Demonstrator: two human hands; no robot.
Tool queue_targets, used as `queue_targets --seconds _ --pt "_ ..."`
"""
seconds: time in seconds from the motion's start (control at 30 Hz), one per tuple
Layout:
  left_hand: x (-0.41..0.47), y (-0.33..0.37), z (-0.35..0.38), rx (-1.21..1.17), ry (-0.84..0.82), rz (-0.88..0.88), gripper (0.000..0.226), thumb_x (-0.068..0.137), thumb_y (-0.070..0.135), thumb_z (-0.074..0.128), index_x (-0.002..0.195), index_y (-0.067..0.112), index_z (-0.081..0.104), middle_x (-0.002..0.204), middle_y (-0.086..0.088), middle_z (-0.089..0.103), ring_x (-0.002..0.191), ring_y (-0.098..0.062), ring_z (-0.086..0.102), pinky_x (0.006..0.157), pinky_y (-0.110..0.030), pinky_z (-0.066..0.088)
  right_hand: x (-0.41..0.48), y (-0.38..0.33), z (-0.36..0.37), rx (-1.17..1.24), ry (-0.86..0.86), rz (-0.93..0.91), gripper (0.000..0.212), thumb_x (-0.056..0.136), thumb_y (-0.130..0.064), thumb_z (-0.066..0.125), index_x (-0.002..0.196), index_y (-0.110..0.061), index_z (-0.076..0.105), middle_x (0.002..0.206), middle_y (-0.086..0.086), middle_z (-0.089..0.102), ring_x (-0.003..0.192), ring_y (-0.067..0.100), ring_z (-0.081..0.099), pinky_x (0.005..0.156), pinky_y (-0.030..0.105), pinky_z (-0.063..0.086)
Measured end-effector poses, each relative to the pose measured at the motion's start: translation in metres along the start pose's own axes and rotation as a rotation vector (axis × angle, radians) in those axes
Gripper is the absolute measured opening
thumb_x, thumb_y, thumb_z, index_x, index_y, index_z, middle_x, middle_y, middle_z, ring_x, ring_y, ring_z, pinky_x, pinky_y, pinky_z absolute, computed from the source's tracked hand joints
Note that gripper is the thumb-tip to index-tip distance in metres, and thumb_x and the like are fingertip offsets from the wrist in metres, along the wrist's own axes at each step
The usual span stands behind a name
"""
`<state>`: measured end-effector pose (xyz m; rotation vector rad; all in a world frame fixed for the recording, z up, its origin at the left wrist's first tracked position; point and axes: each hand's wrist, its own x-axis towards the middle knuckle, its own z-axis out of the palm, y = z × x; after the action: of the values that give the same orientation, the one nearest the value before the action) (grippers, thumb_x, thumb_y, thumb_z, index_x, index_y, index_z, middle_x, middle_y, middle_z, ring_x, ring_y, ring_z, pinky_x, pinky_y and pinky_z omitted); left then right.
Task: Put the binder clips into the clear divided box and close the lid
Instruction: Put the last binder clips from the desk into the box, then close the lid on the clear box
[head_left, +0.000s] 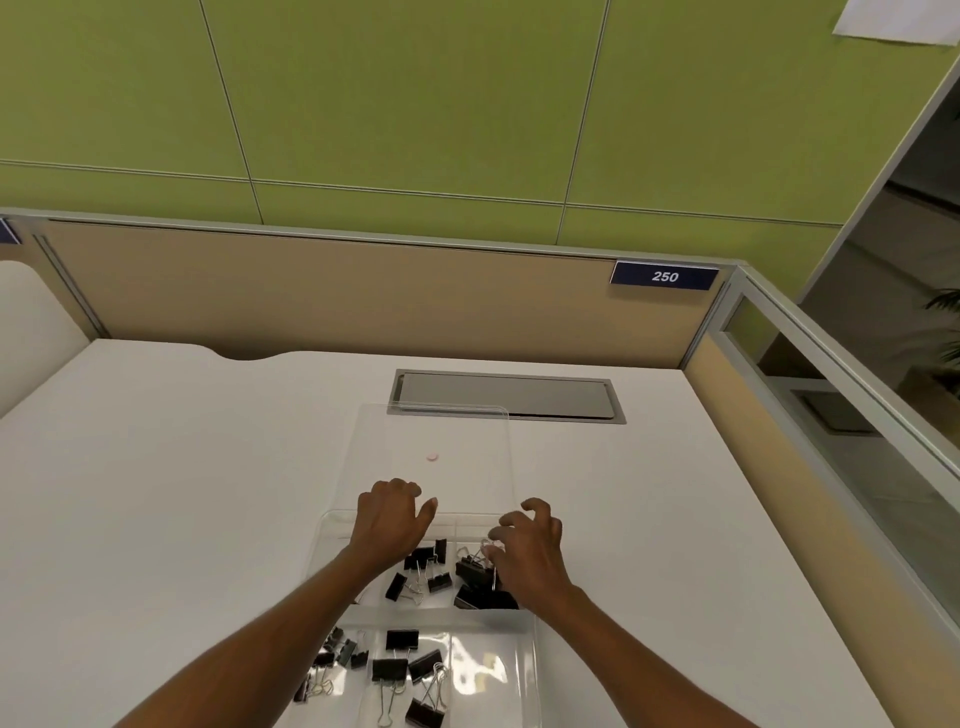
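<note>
Clear divided box (524, 654) at the near edge of a white desk (156, 493), lid (467, 447) tipped open behind, binder clips (410, 670) spread through its compartments. Left hand (389, 525) spread loose and empty over the back compartment; right hand (530, 556) pinching a clip's wire handle (488, 545). Bare desktop either side, tan partition (363, 296) and green wall (415, 104) beyond.

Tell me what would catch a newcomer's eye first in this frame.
Two bare hands over a clear divided box at the near edge of the white desk: the left hand spread above it, the right hand pinching the wire handle of a black binder clip. More clips lie scattered in the compartments, and the transparent lid is open behind. Farther back, a "250" sign stands out on the partition.
</note>
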<state>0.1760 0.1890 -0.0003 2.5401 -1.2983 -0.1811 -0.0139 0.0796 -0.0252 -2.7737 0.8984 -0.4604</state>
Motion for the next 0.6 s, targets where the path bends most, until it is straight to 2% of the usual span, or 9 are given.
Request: queue_targets --seconds 0.13,0.27,0.43,0.6 --pt "0.014 -0.002 0.000 0.019 0.026 0.003 0.050 0.092 0.050 0.040 0.117 0.011 0.060 0.115 -0.009 0.064 0.108 -0.028 0.056 0.086 -0.039 0.043 0.023 0.001 -0.003 0.108 -0.002 0.100 0.020 0.082 -0.034 0.069 0.089 -0.017 0.076 0.103 0.000 0.070 0.119 0.029 0.043 0.089 0.039 0.034" --pt "0.031 -0.010 -0.005 0.045 0.038 -0.007 0.052 0.091 0.050 0.041 0.116 0.009 0.060 0.111 -0.011 0.065 0.105 -0.030 0.056 0.084 -0.039 0.045 0.049 0.003 -0.005 0.179 -0.067 0.242 0.027 0.089 -0.039 0.061 0.103 -0.019 0.073 0.116 -0.002 0.065 0.124 0.022 0.034 0.094 0.035 0.030" --pt "0.057 -0.031 -0.009 0.084 0.032 -0.043 0.052 0.091 0.052 0.040 0.107 0.008 0.062 0.105 -0.013 0.065 0.100 -0.031 0.057 0.082 -0.040 0.046 0.085 0.011 0.001 0.228 -0.158 0.374 0.034 0.091 -0.039 0.058 0.115 -0.016 0.066 0.127 0.003 0.059 0.129 0.024 0.031 0.100 0.036 0.033" --pt "0.082 -0.052 -0.010 0.122 0.014 -0.082 0.053 0.090 0.053 0.040 0.103 0.006 0.062 0.101 -0.015 0.065 0.096 -0.033 0.057 0.079 -0.040 0.045 0.116 0.012 0.005 0.157 -0.269 0.506 0.047 0.092 -0.043 0.053 0.122 -0.008 0.059 0.129 0.013 0.054 0.125 0.034 0.038 0.098 0.041 0.038"
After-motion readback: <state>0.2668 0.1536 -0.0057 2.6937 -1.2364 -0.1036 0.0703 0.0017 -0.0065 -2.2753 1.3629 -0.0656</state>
